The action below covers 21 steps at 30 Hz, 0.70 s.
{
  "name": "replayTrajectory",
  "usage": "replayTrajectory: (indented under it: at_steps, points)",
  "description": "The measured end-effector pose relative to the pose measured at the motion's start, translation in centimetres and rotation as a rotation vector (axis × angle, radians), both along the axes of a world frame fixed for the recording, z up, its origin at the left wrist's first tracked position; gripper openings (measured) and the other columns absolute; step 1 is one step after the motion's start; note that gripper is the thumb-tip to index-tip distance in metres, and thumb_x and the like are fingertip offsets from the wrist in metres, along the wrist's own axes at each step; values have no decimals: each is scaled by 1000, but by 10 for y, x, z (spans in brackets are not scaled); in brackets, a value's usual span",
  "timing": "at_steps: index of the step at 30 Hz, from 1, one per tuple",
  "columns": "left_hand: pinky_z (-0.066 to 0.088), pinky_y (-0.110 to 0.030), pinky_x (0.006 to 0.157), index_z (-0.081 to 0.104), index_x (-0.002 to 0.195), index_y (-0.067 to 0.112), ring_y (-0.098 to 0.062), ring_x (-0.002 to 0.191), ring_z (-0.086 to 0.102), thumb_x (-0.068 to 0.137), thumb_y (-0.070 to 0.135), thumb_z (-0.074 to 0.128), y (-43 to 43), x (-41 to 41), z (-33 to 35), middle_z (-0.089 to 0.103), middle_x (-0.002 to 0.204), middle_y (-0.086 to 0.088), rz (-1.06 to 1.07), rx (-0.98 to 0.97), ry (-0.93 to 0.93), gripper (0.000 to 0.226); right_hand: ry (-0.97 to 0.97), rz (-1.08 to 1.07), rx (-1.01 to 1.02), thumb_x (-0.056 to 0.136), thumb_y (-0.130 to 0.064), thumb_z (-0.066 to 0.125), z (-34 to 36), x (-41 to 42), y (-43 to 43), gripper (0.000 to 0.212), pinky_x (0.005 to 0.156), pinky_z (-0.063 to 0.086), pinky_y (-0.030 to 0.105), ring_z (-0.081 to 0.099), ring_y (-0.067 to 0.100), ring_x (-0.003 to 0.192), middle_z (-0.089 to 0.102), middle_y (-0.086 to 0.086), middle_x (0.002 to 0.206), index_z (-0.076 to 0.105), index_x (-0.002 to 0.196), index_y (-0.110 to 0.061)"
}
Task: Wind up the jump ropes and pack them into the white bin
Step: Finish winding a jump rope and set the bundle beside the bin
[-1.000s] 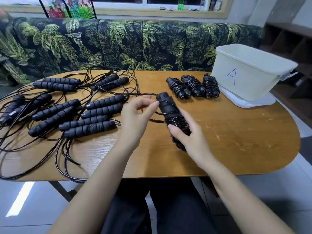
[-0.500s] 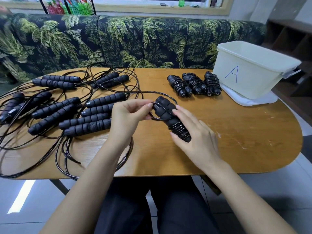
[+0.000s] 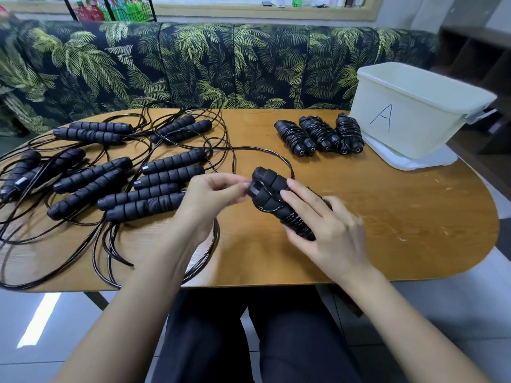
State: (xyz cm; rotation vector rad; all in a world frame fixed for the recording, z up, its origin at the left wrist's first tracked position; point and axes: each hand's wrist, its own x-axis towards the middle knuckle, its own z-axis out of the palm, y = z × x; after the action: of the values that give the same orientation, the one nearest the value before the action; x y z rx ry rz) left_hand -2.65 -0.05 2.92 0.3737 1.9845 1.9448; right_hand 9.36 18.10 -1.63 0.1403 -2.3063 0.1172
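Near the middle of the wooden table [image 3: 401, 217], the right hand [image 3: 329, 230] wraps its fingers round a pair of black jump rope handles [image 3: 269, 189], partly wound with cord. The left hand [image 3: 210, 200] pinches the loose cord [image 3: 279, 159] at the handles' top. Three wound ropes [image 3: 318, 135] lie toward the far edge, just beside the white bin [image 3: 409, 111] at the far right corner. Unwound ropes [image 3: 110, 175] sprawl over the left end.
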Motion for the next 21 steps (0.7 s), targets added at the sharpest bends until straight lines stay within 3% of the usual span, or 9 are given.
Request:
replayTrajectory:
  at_steps: [2,6,16,19,21]
  points:
    - [57,-27,77,75,86,12,-14,77,67,88,6,65,2,5,0,74,81,-9,52,-117,225,12,-18,-41,40,86,-28,66,-3,0,1,48,56,53,33,55,23,77,47,-15,145,58,133,-26]
    - [58,-40,83,75,92,19,-15,80,71,87,18,67,4,14,2,75,81,-1,13,-169,316,9,-28,-49,100,86,-26,65,-2,-2,6,49,58,53,35,55,28,80,46,-13,146,57,134,-25]
    - [46,-45,102,74,106,16,-18,100,69,91,18,63,5,14,3,75,97,-3,-188,-213,173,18,15,-44,180,85,-22,65,-2,3,19,48,59,51,35,57,30,84,47,-15,144,60,132,-28]
    - [42,-39,106,73,107,13,-17,104,67,92,15,60,7,13,4,74,100,-4,-260,-202,101,19,14,-36,176,81,-20,68,-3,5,22,51,59,51,35,57,29,84,47,-14,144,60,131,-28]
    - [46,-32,100,71,106,3,-17,102,66,92,7,58,10,15,6,73,103,-11,-255,-107,-2,20,20,-46,165,81,-20,69,-2,6,22,50,59,51,35,56,28,83,48,-15,143,61,130,-28]
